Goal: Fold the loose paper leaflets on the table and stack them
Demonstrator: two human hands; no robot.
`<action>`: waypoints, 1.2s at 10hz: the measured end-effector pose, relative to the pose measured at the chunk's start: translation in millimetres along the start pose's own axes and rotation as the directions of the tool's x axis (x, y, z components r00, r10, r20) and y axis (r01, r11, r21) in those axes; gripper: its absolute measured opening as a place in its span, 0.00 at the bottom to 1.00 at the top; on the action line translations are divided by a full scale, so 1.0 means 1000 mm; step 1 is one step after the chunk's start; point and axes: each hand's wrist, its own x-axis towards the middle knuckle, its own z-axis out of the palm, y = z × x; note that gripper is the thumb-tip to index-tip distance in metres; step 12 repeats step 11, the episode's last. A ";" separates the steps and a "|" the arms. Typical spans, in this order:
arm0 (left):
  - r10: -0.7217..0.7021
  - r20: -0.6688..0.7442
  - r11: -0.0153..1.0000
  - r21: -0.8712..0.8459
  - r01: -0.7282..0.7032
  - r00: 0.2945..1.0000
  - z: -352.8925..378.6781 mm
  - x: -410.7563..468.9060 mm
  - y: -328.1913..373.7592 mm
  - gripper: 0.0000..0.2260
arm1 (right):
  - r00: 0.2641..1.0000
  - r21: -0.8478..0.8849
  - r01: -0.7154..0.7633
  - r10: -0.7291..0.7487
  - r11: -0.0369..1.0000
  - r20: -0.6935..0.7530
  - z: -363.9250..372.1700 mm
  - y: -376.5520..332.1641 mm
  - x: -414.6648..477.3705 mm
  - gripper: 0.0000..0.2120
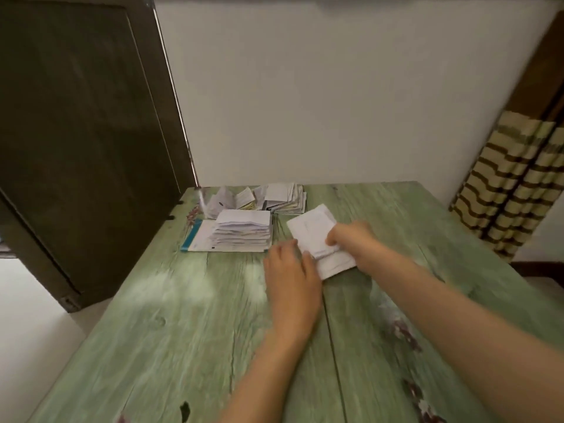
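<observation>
White paper: one leaflet [308, 228] pinched by right grip [348, 238], left grip [291, 271] flat beside; two stacks [244, 232] [287, 198] behind.

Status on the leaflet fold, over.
Left hand flat at leaflet edge. Right hand pinching leaflet on table. Folded stack to its left. Nothing blocking.

We face a plain white wall [305, 102], evenly and softly lit. To our left a dark brown door [76, 132] stands angled, its lower edge near the pale floor [27, 315]. At the right a curtain [512, 190] striped in cream and brown hangs beside a brown wooden frame [546, 71]. In front of us the table [183, 315] has a green wood-grain surface with small reddish flower prints, its far edge against the wall.
</observation>
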 end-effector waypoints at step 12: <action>0.207 0.021 0.965 0.159 -0.208 0.978 -0.011 0.012 -0.018 0.19 | 0.984 -0.204 0.132 -0.154 0.970 -0.092 0.036 -0.026 0.021 0.30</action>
